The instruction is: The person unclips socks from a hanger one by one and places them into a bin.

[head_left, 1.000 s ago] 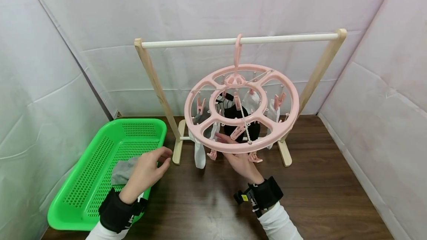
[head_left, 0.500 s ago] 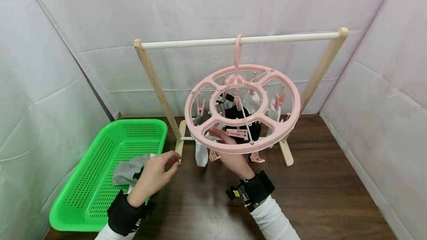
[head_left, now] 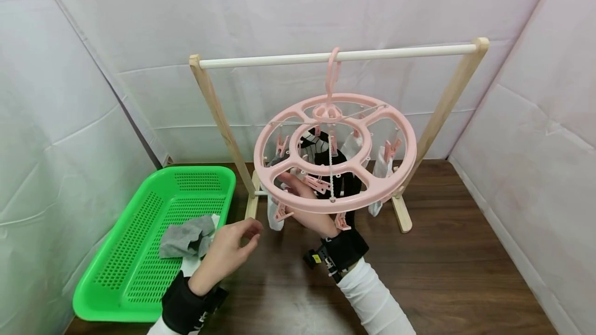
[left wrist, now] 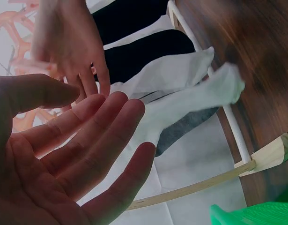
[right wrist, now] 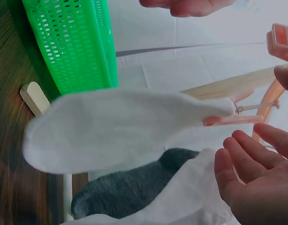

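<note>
A round pink clip hanger [head_left: 411,143] hangs by its hook, with white, grey and black socks clipped below it. My right hand [head_left: 304,206] reaches under its front, partly covered by the ring. In the right wrist view, this hand's fingers [right wrist: 249,161] are extended beside a hanging white sock [right wrist: 101,131] and grip nothing visible. A pink clip [right wrist: 232,120] holds that sock's top. Behind it is a dark grey sock [right wrist: 125,190]. My left hand [head_left: 228,249] hovers between basket and hanger, fingers loosely bent and holding nothing, palm [left wrist: 45,183] bare in the left wrist view.
A green basket [head_left: 86,299] stands at left, containing grey cloth [head_left: 183,237] and white cloth [head_left: 188,265]. The hanger's hook sits on the white bar [head_left: 261,60] of a wooden-legged rack. White fabric walls [head_left: 526,159] stand around the dark wooden surface [head_left: 461,252].
My right hand has moved left and deeper under the hanger. The left hand has shifted right, uncovering more cloth in the basket. The hanger has turned slightly, and its front clips have swung.
</note>
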A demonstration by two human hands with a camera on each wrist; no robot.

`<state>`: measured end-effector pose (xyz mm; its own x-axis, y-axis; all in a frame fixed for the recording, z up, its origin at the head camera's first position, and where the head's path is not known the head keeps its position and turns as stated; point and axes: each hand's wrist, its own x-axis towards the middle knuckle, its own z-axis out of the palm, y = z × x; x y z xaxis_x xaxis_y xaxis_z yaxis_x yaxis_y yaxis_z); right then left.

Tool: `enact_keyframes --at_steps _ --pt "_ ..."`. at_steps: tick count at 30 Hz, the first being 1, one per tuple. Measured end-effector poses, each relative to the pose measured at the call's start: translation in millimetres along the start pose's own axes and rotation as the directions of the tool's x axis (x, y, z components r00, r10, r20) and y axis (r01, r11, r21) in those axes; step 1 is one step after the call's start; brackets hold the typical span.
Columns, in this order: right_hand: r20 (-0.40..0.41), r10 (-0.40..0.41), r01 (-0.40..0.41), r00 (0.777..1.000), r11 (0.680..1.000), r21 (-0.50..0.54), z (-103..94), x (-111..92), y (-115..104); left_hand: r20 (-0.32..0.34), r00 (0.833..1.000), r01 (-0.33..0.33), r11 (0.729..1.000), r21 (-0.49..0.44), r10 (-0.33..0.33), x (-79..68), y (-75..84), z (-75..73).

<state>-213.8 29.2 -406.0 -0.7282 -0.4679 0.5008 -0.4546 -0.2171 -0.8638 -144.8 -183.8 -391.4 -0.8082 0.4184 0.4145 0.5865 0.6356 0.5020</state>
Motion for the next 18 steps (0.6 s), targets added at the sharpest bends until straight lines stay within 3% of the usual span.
enact_keyframes --at_steps 3,9,14,18 --pt "-0.020 0.021 -0.022 1.000 0.999 -0.040 2.5 9 0 0.009 1.000 0.007 1.000 -0.001 -0.007 -1.9 0.2 2.1" --pt "-0.051 -0.034 0.028 0.998 0.993 -0.111 7.1 22 4 0.025 1.000 0.016 0.999 -0.030 -0.015 -4.8 -0.3 6.0" --pt "-0.072 -0.016 0.014 0.997 1.000 -0.026 14.4 29 4 0.033 0.999 0.025 0.998 -0.049 -0.024 -7.6 -2.1 9.6" --pt "-0.151 0.081 -0.056 0.985 0.984 0.168 23.3 34 0 0.041 0.998 0.051 0.997 -0.055 -0.049 -9.4 -3.8 12.0"
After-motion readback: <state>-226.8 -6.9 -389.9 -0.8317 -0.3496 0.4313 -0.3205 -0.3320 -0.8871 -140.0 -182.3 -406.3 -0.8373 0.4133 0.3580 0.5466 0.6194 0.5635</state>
